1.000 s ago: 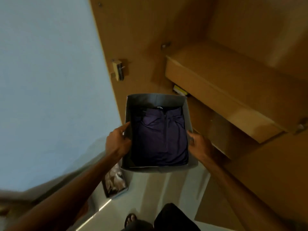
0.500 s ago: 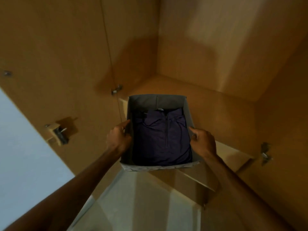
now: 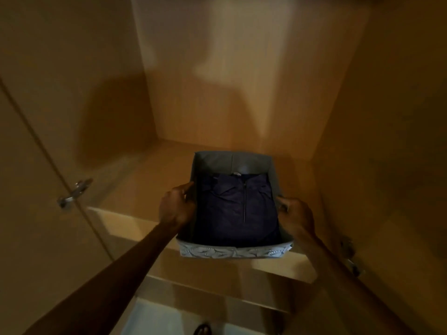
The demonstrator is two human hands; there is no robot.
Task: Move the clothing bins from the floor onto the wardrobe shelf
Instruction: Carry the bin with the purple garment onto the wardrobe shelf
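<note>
A grey fabric bin (image 3: 232, 252) with a leaf-patterned front holds a folded dark purple zip-up garment (image 3: 238, 209). The bin sits over the right part of the wooden wardrobe shelf (image 3: 135, 189), its front end sticking out past the shelf's front edge. My left hand (image 3: 175, 209) grips the bin's left wall and my right hand (image 3: 295, 213) grips its right wall. I cannot tell whether the bin's bottom rests on the shelf.
The wardrobe's left door (image 3: 36, 165) stands open with a metal hinge (image 3: 73, 193) at shelf height. Another hinge (image 3: 353, 259) is on the right side wall. A lower shelf edge (image 3: 217, 293) and pale floor (image 3: 157, 320) lie below.
The bin has been carried up and forward, from beside the lower shelf to over the wardrobe shelf, and more to the right. Both hands have kept their grip on its sides.
</note>
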